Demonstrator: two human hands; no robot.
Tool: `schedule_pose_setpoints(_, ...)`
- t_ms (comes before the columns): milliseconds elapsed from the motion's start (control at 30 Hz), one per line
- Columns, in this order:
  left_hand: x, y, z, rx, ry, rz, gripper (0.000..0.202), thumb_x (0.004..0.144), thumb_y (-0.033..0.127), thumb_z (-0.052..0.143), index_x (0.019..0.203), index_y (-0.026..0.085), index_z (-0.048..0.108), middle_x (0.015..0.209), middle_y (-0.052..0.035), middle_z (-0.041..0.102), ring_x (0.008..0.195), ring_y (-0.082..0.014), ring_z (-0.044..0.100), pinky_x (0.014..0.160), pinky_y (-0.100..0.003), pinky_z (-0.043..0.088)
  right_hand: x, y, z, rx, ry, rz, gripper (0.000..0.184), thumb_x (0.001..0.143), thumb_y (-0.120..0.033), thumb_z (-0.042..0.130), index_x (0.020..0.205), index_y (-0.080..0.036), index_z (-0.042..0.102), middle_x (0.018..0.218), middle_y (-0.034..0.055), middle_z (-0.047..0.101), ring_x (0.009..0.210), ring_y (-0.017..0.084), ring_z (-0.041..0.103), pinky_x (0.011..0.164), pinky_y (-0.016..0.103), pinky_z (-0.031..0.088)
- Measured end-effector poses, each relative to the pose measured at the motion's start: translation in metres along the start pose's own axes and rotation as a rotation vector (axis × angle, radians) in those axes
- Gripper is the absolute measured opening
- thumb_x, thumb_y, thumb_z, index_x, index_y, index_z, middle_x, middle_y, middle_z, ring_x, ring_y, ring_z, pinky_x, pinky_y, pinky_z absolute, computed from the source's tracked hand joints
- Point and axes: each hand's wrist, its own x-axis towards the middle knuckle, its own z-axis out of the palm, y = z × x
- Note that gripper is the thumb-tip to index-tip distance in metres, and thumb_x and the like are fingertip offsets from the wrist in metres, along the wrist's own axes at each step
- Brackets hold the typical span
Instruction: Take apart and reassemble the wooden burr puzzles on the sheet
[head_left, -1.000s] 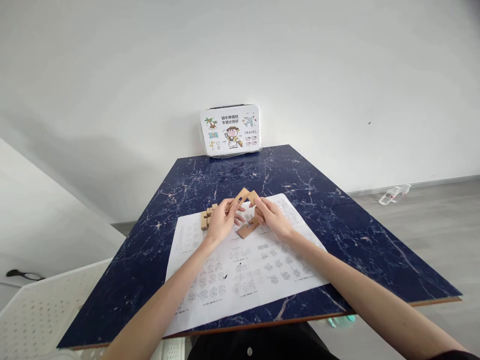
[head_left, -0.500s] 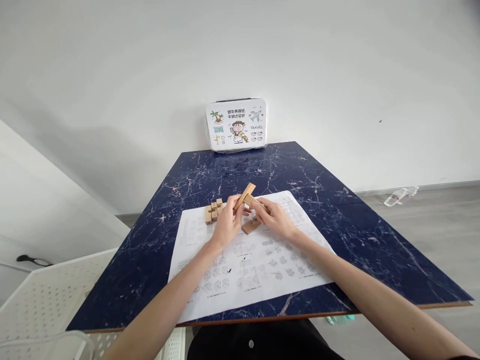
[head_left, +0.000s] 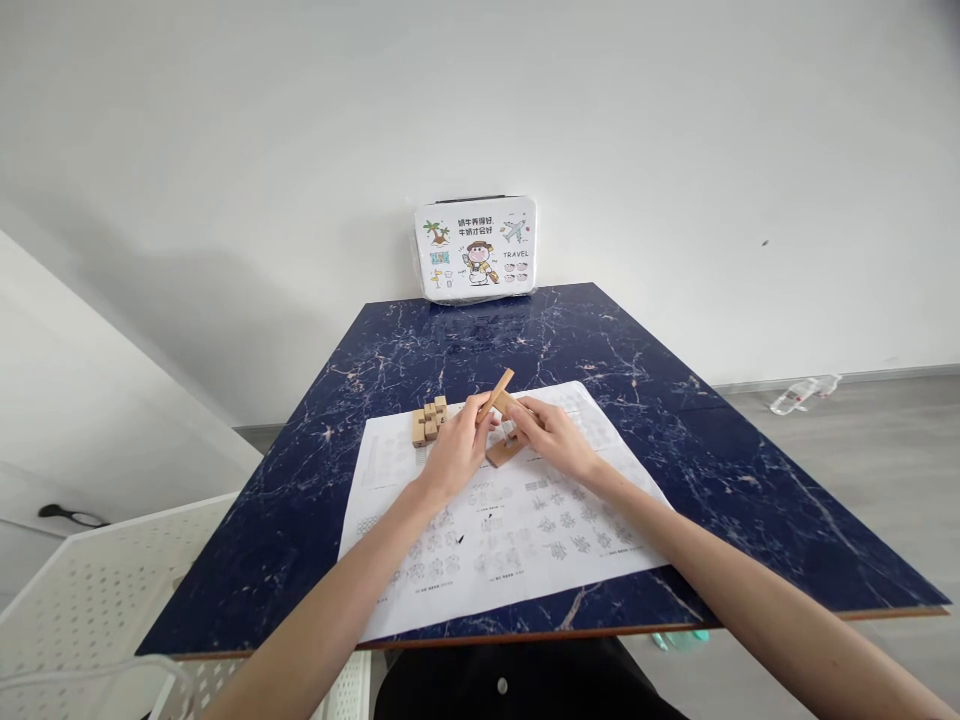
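Note:
Over the printed sheet point(head_left: 420, 600), my left hand point(head_left: 459, 445) is closed round a flat wooden puzzle piece point(head_left: 497, 392) that slants up to the right. My right hand point(head_left: 551, 435) pinches a second wooden piece point(head_left: 507, 400), whose end meets the first one; whether they interlock I cannot tell. Below my hands a notched wooden piece point(head_left: 504, 454) lies on the sheet, partly covered by my right fingers. Left of my left hand stands a cluster of small wooden blocks point(head_left: 427, 422) at the sheet's far edge.
The sheet lies on a dark blue marbled table point(head_left: 637, 400). A white case with cartoon prints point(head_left: 477, 250) leans on the wall at the back. A clear plastic bottle point(head_left: 802, 394) is on the floor at right. A white perforated rack point(head_left: 112, 570) stands at lower left.
The piece in my left hand has turned so that its narrow edge shows more. My hands stay close together in nearly the same place.

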Motion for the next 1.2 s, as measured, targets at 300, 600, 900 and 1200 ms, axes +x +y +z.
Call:
schedule_pose_setpoints(300,0.000,-0.001,-0.003,-0.016,-0.034,0.024,0.031,0.111,0.036,0.044,0.140,0.027,0.049,0.108,-0.0074,0.079,0.094,-0.0223,0.078,0.079,-0.035,0.062,-0.001,0.000,-0.002,-0.031,-0.024,-0.010,0.050,0.103,-0.066,0.043,0.079,-0.023,0.051,0.064,-0.0031,0.047,0.054,0.014,0.038,0.056,0.030,0.031)
schedule_pose_setpoints(600,0.003,0.001,0.004,-0.006,0.119,0.028,0.039,0.109,0.030,0.047,0.149,0.030,0.050,0.121,-0.0083,0.079,0.096,-0.0242,0.079,0.083,-0.040,0.064,0.001,-0.006,0.005,0.135,-0.036,0.029,0.049,0.101,-0.069,0.048,0.091,-0.022,0.056,0.060,-0.0063,0.043,0.052,0.013,0.034,0.054,0.030,0.028)
schedule_pose_setpoints(900,0.006,-0.003,-0.003,-0.012,0.141,0.033,0.041,0.109,0.031,0.048,0.150,0.031,0.054,0.112,-0.0055,0.081,0.096,-0.0230,0.079,0.093,-0.041,0.063,0.000,-0.002,0.009,0.193,-0.025,0.031,0.050,0.101,-0.069,0.044,0.093,-0.021,0.056,0.063,-0.0059,0.040,0.054,0.013,0.034,0.053,0.029,0.029)
schedule_pose_setpoints(1200,0.000,-0.008,-0.003,-0.044,0.054,0.093,0.050,0.108,0.028,0.048,0.158,0.031,0.045,0.113,-0.0056,0.081,0.096,-0.0213,0.079,0.089,-0.041,0.065,-0.001,0.001,0.007,0.151,-0.021,0.023,0.047,0.102,-0.066,0.043,0.086,-0.023,0.052,0.064,-0.0047,0.041,0.055,0.014,0.036,0.054,0.030,0.031)
